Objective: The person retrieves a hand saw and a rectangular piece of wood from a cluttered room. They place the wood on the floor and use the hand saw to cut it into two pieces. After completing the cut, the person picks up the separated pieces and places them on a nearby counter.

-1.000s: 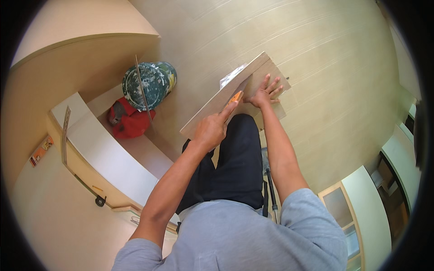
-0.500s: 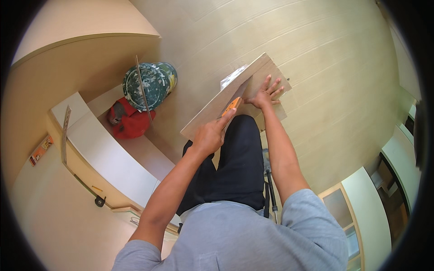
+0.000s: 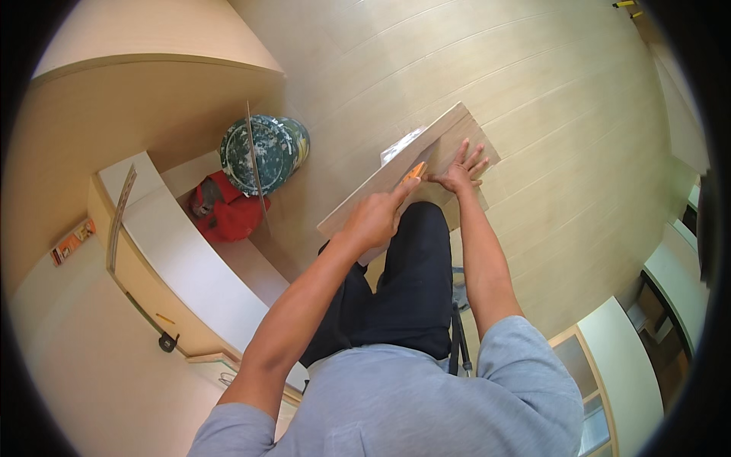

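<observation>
At centre frame, the left hand (image 3: 373,221) grips an orange pencil (image 3: 413,170), fingers pinching it against a wooden board (image 3: 396,179). The right hand (image 3: 461,171) lies flat on the board, fingers spread.

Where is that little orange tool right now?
The orange tool is in the left hand, upper middle of the head view, its tip on the wooden board beside the right hand.
</observation>
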{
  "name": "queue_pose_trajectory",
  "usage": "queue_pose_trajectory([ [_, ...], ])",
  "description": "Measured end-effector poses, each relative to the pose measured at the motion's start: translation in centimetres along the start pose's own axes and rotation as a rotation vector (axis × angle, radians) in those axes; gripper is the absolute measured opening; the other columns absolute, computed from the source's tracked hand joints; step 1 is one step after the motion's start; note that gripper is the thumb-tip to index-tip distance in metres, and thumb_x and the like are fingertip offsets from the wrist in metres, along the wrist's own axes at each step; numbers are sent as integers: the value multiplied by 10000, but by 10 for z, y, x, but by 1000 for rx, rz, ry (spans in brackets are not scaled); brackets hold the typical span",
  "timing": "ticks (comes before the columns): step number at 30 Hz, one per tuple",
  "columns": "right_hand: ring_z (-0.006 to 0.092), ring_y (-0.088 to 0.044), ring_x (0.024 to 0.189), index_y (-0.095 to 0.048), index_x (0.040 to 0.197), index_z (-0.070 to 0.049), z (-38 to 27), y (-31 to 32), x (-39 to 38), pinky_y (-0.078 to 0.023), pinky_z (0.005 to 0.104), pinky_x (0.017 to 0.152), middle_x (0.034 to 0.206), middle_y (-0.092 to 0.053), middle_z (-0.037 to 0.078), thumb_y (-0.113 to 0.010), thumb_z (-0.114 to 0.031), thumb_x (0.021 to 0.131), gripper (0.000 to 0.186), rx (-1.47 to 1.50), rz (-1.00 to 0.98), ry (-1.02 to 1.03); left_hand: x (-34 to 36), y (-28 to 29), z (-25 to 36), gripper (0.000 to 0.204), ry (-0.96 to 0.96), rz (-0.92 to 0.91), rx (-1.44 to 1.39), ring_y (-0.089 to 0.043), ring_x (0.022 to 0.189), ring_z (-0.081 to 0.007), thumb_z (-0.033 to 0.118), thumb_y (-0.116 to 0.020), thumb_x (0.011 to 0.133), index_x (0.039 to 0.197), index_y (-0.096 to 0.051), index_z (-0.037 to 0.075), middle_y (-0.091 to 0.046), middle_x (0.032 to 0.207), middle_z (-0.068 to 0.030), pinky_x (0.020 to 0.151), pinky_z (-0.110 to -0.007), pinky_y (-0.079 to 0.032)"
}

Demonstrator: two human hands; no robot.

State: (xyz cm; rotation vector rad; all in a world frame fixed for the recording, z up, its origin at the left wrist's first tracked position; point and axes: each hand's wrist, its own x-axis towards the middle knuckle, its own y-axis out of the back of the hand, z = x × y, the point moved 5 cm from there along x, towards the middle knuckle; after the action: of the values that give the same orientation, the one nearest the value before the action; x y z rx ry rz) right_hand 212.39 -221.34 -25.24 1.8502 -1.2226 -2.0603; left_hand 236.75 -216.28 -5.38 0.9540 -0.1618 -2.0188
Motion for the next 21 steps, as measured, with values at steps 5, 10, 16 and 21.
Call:
queue_pose_trajectory([
  [5, 502, 339, 1594, 257, 1714, -300, 6, 1, 0, -131, 850, 1202, 1747, 405, 148, -1042, -658, 469, 1834, -7, -8, 2, 8, -9, -9, 751, 63, -48, -29, -707, 985, -469, 11, -633, 960, 1643, -445, 260, -741, 1086, -242, 872, -559, -541],
  [10, 504, 345, 1590, 265, 1711, -307, -3, 5, -1, -123, 854, 1200, 1743, 413, 149, -1038, -671, 461, 1841, -38, -15, -19, -35, 18, 33, 726, -37, 55, -7, -701, 962, -471, 10, -617, 981, 1643, -446, 251, -732, 1081, -219, 858, -557, -539],
  [16, 517, 318, 1598, 266, 1708, -317, -3, 2, -2, -146, 854, 1194, 1746, 406, 153, -1033, -690, 448, 1847, -11, -13, 6, -115, 55, 64, 735, 259, -143, 130, -704, 877, -453, 23, -611, 979, 1652, -445, 267, -712, 987, -224, 788, -556, -551],
  [21, 493, 304, 1612, 245, 1717, -314, 0, 3, -1, -148, 837, 1215, 1754, 392, 149, -1030, -680, 468, 1823, -75, -30, -39, -21, 24, 41, 741, 205, -84, 87, -687, 840, -485, 17, -579, 970, 1649, -455, 284, -690, 883, -267, 759, -570, -532],
])
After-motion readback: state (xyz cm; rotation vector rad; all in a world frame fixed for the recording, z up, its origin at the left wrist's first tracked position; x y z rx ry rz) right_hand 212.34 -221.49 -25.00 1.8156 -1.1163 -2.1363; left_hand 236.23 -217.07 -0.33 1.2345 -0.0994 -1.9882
